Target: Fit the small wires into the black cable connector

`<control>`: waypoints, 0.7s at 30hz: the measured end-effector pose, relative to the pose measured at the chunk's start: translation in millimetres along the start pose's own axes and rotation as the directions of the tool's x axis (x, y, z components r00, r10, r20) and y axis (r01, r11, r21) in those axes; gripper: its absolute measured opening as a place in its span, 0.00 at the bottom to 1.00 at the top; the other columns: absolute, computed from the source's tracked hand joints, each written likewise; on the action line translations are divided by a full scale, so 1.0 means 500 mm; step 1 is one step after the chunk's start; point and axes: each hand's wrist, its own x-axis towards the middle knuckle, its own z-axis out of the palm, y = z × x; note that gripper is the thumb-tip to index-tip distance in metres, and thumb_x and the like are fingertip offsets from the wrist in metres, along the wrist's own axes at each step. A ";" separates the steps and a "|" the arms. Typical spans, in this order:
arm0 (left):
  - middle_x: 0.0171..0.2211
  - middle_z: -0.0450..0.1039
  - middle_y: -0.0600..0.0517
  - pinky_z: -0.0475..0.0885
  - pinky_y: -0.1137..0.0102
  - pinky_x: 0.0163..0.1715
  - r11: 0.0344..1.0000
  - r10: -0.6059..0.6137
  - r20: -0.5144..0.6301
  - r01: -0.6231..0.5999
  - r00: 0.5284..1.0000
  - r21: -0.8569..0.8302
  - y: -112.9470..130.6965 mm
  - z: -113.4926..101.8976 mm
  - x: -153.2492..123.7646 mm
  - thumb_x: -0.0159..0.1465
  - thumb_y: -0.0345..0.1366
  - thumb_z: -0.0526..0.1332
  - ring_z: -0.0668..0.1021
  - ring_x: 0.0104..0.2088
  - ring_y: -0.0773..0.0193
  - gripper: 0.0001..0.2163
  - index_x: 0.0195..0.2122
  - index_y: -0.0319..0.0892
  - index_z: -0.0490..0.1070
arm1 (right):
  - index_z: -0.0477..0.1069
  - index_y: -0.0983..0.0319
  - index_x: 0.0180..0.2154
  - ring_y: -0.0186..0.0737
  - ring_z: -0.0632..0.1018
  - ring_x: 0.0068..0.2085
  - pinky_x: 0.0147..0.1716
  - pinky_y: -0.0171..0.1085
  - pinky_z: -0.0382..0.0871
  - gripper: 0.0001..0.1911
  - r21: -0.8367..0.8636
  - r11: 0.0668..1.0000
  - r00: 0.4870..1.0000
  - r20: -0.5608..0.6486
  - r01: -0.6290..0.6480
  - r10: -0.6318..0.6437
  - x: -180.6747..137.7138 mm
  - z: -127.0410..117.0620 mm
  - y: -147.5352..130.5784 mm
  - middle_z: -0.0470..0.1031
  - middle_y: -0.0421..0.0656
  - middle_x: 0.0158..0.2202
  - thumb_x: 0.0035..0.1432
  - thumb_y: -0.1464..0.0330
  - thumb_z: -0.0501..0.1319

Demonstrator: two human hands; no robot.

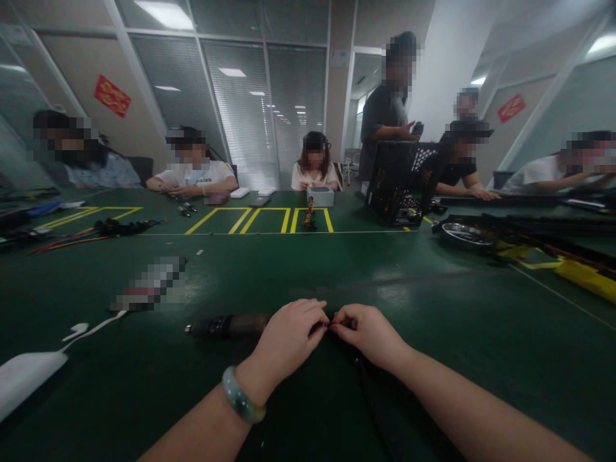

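Observation:
My left hand [293, 337] and my right hand [366, 333] meet low on the dark green workbench [433, 321], their fingertips pinching something small and dark [330, 326], probably a wire end. The fingers hide most of it. A black cable bundle [231, 326] with a brownish sleeve runs left from my left hand, and a dark cable [370, 398] trails from my right hand toward me. A pale green bangle [243, 394] circles my left wrist.
A blurred-out item [149, 285] and a white cord with a white adapter [26, 378] lie to the left. At right lie black cable bundles around a round metal part [464, 235]. A black mesh crate [402, 183] stands ahead, among several seated and standing people.

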 end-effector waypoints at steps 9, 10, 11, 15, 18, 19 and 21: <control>0.37 0.73 0.54 0.67 0.61 0.48 0.998 -0.053 0.014 0.053 0.998 0.016 0.010 -0.008 0.002 0.62 0.32 0.60 0.74 0.40 0.60 0.04 0.38 0.45 0.69 | 0.76 0.60 0.33 0.35 0.75 0.31 0.29 0.31 0.63 0.06 0.004 1.000 1.000 0.018 -0.012 0.012 0.000 -0.003 -0.002 0.77 0.38 0.30 0.57 0.68 0.61; 0.37 0.73 0.54 0.67 0.60 0.47 0.998 -0.054 0.020 0.054 0.998 0.019 0.011 -0.009 0.002 0.62 0.32 0.60 0.74 0.40 0.60 0.03 0.37 0.45 0.69 | 0.76 0.60 0.33 0.35 0.75 0.31 0.29 0.31 0.63 0.05 0.006 1.000 1.000 0.019 -0.011 0.010 0.000 -0.003 -0.001 0.77 0.38 0.30 0.57 0.68 0.61; 0.37 0.73 0.54 0.67 0.60 0.49 0.999 -0.049 0.021 0.048 0.999 0.020 0.011 -0.009 0.001 0.62 0.32 0.60 0.74 0.40 0.60 0.03 0.36 0.45 0.69 | 0.76 0.60 0.33 0.35 0.75 0.31 0.29 0.31 0.63 0.05 0.007 1.000 1.000 0.018 -0.009 0.009 0.000 -0.003 0.000 0.77 0.38 0.30 0.57 0.68 0.61; 0.39 0.73 0.55 0.60 0.57 0.57 0.999 -0.017 -0.002 0.017 1.000 0.035 0.013 -0.010 0.001 0.62 0.31 0.59 0.74 0.42 0.61 0.03 0.36 0.45 0.69 | 0.76 0.59 0.33 0.35 0.75 0.31 0.29 0.31 0.62 0.05 0.012 1.000 1.000 0.011 -0.004 0.004 0.001 -0.002 0.003 0.77 0.37 0.30 0.57 0.68 0.61; 0.40 0.73 0.55 0.57 0.56 0.59 0.999 -0.003 -0.018 0.004 1.000 0.048 0.013 -0.009 0.000 0.63 0.31 0.58 0.74 0.43 0.61 0.03 0.37 0.45 0.69 | 0.76 0.59 0.33 0.35 0.75 0.31 0.29 0.31 0.62 0.05 0.010 1.000 1.000 0.016 -0.014 0.014 0.002 -0.001 0.002 0.77 0.37 0.30 0.57 0.68 0.61; 0.40 0.73 0.54 0.57 0.56 0.59 0.999 -0.003 -0.022 0.004 1.000 0.049 0.013 -0.009 0.000 0.63 0.31 0.58 0.74 0.43 0.61 0.03 0.37 0.45 0.69 | 0.76 0.59 0.33 0.35 0.75 0.31 0.29 0.31 0.62 0.05 0.006 1.000 1.000 0.016 -0.017 0.017 0.002 -0.002 0.001 0.77 0.37 0.30 0.57 0.69 0.61; 0.40 0.74 0.54 0.57 0.55 0.59 0.999 -0.008 -0.027 0.009 1.000 0.044 0.013 -0.008 -0.001 0.63 0.32 0.58 0.74 0.43 0.61 0.03 0.37 0.45 0.69 | 0.76 0.59 0.33 0.35 0.75 0.31 0.29 0.32 0.62 0.05 -0.005 1.000 1.000 0.011 -0.011 0.011 0.002 -0.002 -0.001 0.77 0.38 0.31 0.57 0.69 0.61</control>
